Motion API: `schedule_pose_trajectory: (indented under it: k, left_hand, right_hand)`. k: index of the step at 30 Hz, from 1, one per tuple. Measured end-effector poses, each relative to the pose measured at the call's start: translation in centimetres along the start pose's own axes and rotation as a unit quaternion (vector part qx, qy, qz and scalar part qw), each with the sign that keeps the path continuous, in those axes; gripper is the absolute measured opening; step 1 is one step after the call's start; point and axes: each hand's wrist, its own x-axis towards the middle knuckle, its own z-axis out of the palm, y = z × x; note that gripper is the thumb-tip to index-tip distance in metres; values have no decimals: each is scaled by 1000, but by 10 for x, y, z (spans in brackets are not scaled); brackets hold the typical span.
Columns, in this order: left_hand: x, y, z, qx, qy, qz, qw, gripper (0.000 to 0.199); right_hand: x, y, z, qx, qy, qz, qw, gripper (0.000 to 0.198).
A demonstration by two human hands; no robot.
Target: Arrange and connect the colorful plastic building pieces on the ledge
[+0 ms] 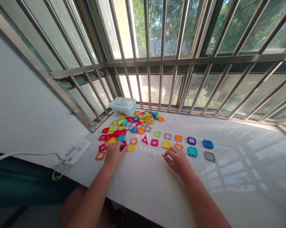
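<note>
My left hand is at the near edge of a pile of colourful plastic interlocking tiles, its fingers curled round a red tile that they partly hide. Close by lie a yellow tile and an orange-framed tile. My right hand rests low over the table, fingers bent, with a small gap by the thumb and nothing visible in it. It partly covers an orange tile; a yellow tile sits just beyond. A small white tile lies between my hands.
Spaced tiles run rightward, including a teal tile, a blue tile and a grey tile. Behind the pile stands a lidded plastic box. A white power strip with cables lies left. Metal window bars edge the white table.
</note>
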Motion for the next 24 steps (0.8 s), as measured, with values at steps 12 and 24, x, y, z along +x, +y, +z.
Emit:
schedule_pose_trajectory:
  k: [12, 24]
  left_hand:
    - [44, 12, 41, -2, -68, 84, 994, 51]
    - [116, -12, 58, 62, -161, 7, 985, 63]
  right_hand:
    - [-1, 2, 7, 10, -14, 8, 1000, 23]
    - [-2, 4, 9, 12, -20, 16, 1000, 24]
